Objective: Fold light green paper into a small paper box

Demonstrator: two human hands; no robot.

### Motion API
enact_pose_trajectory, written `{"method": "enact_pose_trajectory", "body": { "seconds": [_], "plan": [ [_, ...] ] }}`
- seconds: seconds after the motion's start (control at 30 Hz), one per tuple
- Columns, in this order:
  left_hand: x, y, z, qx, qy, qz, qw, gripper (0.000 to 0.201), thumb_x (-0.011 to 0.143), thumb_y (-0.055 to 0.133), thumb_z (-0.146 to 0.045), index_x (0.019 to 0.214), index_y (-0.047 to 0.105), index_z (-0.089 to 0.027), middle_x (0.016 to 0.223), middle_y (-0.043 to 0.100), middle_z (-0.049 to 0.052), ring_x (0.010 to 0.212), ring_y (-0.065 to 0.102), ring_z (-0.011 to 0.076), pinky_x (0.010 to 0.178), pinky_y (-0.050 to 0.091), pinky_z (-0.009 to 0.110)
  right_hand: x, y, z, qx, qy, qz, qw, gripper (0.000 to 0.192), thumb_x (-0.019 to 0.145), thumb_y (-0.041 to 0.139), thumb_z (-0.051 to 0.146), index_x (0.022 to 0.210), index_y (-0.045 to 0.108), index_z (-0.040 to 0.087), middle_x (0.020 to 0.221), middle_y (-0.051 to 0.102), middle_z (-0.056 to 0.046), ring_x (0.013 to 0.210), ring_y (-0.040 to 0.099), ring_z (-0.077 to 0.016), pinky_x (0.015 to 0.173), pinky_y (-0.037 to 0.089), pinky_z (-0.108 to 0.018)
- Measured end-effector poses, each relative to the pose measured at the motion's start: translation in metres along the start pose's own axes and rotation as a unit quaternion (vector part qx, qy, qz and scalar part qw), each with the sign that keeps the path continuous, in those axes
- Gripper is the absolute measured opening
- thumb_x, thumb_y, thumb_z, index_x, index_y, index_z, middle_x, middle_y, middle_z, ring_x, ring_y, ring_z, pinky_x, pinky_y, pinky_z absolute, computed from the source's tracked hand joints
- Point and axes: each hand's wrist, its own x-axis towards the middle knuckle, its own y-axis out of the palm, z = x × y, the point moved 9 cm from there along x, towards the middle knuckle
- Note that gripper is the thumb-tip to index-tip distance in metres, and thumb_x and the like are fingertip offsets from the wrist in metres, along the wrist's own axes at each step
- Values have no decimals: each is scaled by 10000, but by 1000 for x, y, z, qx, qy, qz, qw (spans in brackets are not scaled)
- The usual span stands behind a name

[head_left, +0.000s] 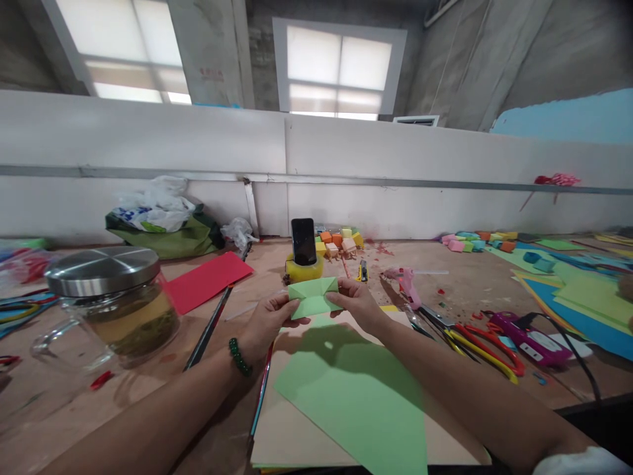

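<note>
Between both hands a small piece of folded green paper [312,298] is held up, its crease lines showing. My left hand [270,321], with a green bead bracelet [240,357] at the wrist, pinches its left edge between thumb and fingers. On the opposite edge my right hand [363,305] grips it the same way. Below the hands a larger green sheet [356,389] lies askew on a stack of pale paper [291,422]. Just behind the folded piece, a phone [303,241] stands upright in a yellow tape roll [305,271].
To the left stand a lidded glass mug of tea [119,310] and a red sheet [210,282]. A pink glue gun [408,287], scissors [489,349] and a purple device with a cable [531,340] lie right. Small paper cubes [341,241] sit behind, near a yellow cutter [363,270].
</note>
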Motion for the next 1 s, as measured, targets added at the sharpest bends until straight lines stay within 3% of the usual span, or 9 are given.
{"method": "enact_pose_trajectory", "body": {
  "seconds": [0.23, 0.33, 0.4, 0.53, 0.67, 0.8, 0.9, 1.0],
  "plan": [
    [4, -3, 2, -60, -10, -14, 998, 329, 555, 820, -327, 839, 759, -171, 902, 743, 58, 697, 693, 178, 682, 564, 282, 1, 0, -9, 70, 67, 16, 995, 157, 593, 685, 212, 740, 711, 163, 635, 642, 16, 505, 588, -85, 495, 519, -206],
    [3, -6, 2, -68, -20, -25, 997, 218, 564, 759, -232, 763, 733, -146, 858, 744, 65, 669, 694, 180, 667, 548, 274, 2, -1, -9, 67, 66, 25, 995, 116, 593, 635, 192, 689, 692, 160, 536, 581, 36, 479, 607, -96, 503, 505, -206],
    [2, -6, 0, -78, -20, -19, 997, 258, 579, 714, -209, 829, 715, -142, 845, 743, 63, 667, 697, 188, 673, 542, 285, 3, -1, -9, 58, 54, 29, 996, 86, 593, 612, 186, 648, 672, 161, 536, 570, 41, 480, 618, -101, 509, 501, -209],
    [0, -3, 0, -94, -28, 10, 995, 465, 663, 651, -413, 1044, 651, -147, 833, 746, 72, 639, 704, 211, 642, 527, 305, 4, -2, -8, 37, 24, 23, 999, 83, 589, 572, 155, 599, 655, 161, 631, 612, 35, 501, 624, -85, 563, 511, -215],
    [1, -4, 10, 2, -67, -1, 998, 449, 666, 709, -526, 860, 674, -122, 772, 746, 98, 583, 677, 165, 558, 481, 236, 3, -1, -4, 13, -5, 30, 999, 130, 582, 535, 116, 590, 654, 167, 598, 601, 43, 524, 627, -90, 586, 500, -218],
    [3, -1, 11, 38, -60, 5, 997, 514, 583, 773, -585, 796, 683, -126, 774, 753, 103, 583, 668, 152, 551, 476, 227, 1, 1, 0, -4, -8, 51, 999, 115, 612, 535, 129, 579, 645, 147, 568, 596, 25, 542, 642, -111, 580, 491, -225],
    [3, -2, 8, 49, -42, -3, 998, 560, 543, 779, -616, 811, 697, -131, 790, 757, 98, 609, 683, 171, 531, 471, 227, -1, 3, 1, -9, -1, 55, 998, 141, 696, 564, 204, 783, 662, 149, 618, 618, 23, 564, 657, -130, 598, 519, -262],
    [1, 0, 4, 50, -29, -1, 998, 590, 541, 778, -620, 863, 700, -133, 807, 758, 94, 621, 696, 184, 525, 471, 230, -2, 3, 2, -62, -17, 42, 997, 405, 693, 704, 265, 1069, 576, 185, 626, 605, 62, 560, 654, -135, 580, 528, -271]
  ]
}}
